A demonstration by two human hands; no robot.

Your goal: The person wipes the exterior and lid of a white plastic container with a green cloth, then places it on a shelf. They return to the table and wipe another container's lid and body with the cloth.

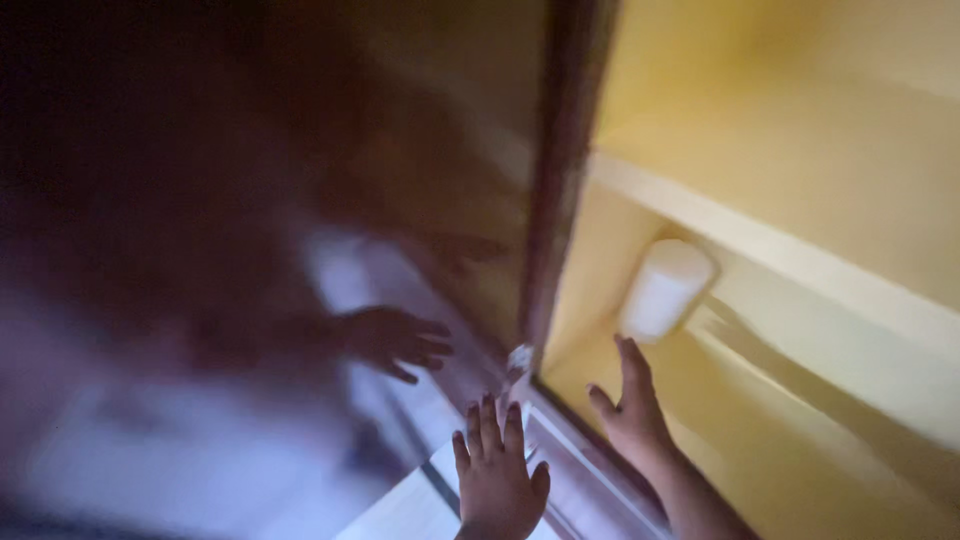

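The picture is blurred by motion. My left hand (495,475) is open with its fingers spread, over a pale ledge (400,515) at the bottom. My right hand (632,410) is open too, lying flat against a yellow surface (800,440), its fingertips just below a white rounded object (665,288). Neither hand holds anything. Between the hands runs a dark frame (560,190), with a small white bit (520,358) at its lower end.
Left of the frame is a dark glossy pane (250,200) that shows a dim reflection of a hand (392,340). A pale yellow ledge (780,250) crosses the yellow surface above the white object.
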